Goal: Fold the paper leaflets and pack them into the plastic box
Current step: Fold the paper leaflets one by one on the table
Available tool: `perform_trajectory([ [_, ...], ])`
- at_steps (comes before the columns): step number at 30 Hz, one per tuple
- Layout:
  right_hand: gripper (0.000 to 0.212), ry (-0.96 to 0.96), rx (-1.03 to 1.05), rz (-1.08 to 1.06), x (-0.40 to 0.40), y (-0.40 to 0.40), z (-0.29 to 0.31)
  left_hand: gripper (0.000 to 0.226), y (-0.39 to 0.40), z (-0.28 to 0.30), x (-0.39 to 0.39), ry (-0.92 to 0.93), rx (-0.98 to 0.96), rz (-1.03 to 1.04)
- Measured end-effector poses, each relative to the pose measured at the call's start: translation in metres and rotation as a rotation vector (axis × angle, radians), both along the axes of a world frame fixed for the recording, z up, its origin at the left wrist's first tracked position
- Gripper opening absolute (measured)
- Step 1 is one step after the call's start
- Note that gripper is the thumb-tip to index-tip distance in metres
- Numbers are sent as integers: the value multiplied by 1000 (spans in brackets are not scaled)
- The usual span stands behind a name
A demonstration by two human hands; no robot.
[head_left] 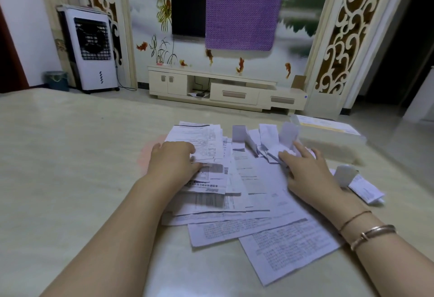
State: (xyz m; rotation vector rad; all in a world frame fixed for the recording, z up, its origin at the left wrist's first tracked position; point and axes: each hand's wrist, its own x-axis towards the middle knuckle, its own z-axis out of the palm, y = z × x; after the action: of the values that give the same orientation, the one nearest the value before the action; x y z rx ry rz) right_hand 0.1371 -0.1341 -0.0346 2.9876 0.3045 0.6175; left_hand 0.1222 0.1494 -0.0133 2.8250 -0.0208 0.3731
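A loose pile of printed paper leaflets lies spread on the pale table in front of me. My left hand rests on the pile's left side, its fingers curled on the top leaflet. My right hand lies flat on the right side, fingertips touching several crumpled and folded leaflets. The clear plastic box stands at the table's far right, with a yellowish sheet on top. More folded leaflets lie to the right of my right wrist.
The table's far edge runs just behind the pile and the box. Beyond it are a low cream TV cabinet, a white air cooler and a small bin on the floor.
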Motion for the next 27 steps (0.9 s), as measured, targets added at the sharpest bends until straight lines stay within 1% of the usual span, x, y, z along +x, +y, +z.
perform_trajectory([
  [1, 45, 40, 3, 0, -2, 0, 0, 30, -1, 1, -3, 7, -10, -17],
  [2, 49, 37, 28, 13, -3, -1, 1, 24, -2, 3, -5, 7, -28, -37],
  [3, 52, -10, 71, 41, -6, -1, 4, 15, -3, 3, -7, -4, -54, -60],
  [4, 56, -82, 140, 87, -9, 0, 6, 11, -5, 5, -9, -17, -89, -79],
  [5, 58, -133, 224, 148, -12, 2, 9, 21, -7, 7, -11, -32, -133, -94],
  [6, 60, -136, 311, 221, -17, 5, 12, 29, -9, 9, -13, -38, -178, -120],
  [7, 63, -87, 404, 293, -23, 9, 15, 32, -12, 10, -15, -49, -218, -164],
  [10, 69, 220, 644, 444, -45, 22, 16, 24, -20, 16, -21, -31, -254, -349],
  [11, 66, 290, 689, 474, -49, 25, 16, 22, -22, 16, -22, -6, -278, -414],
  [13, 51, 315, 778, 536, -49, 30, 14, 18, -27, 18, -26, 28, -386, -520],
  [15, 36, 328, 929, 535, -44, 31, 12, 8, -30, 23, -32, 19, -510, -558],
  [17, 28, 357, 1033, 518, -41, 31, 14, 1, -32, 27, -36, -31, -631, -560],
  [18, 23, 370, 1081, 514, -40, 31, 14, 4, -32, 29, -36, -48, -691, -547],
  [19, 16, 384, 1136, 507, -40, 32, 15, 11, -31, 31, -35, -55, -749, -521],
  [21, 13, 373, 1221, 474, -40, 33, 16, 33, -28, 32, -32, -77, -808, -445],
  [24, 14, 339, 1275, 363, -35, 29, 15, 65, -22, 29, -27, -145, -784, -318],
  [26, 13, 346, 1291, 266, -32, 27, 13, 76, -21, 25, -23, -161, -747, -278],
  [27, 17, 348, 1265, 211, -31, 26, 12, 78, -20, 22, -20, -153, -704, -274],
])
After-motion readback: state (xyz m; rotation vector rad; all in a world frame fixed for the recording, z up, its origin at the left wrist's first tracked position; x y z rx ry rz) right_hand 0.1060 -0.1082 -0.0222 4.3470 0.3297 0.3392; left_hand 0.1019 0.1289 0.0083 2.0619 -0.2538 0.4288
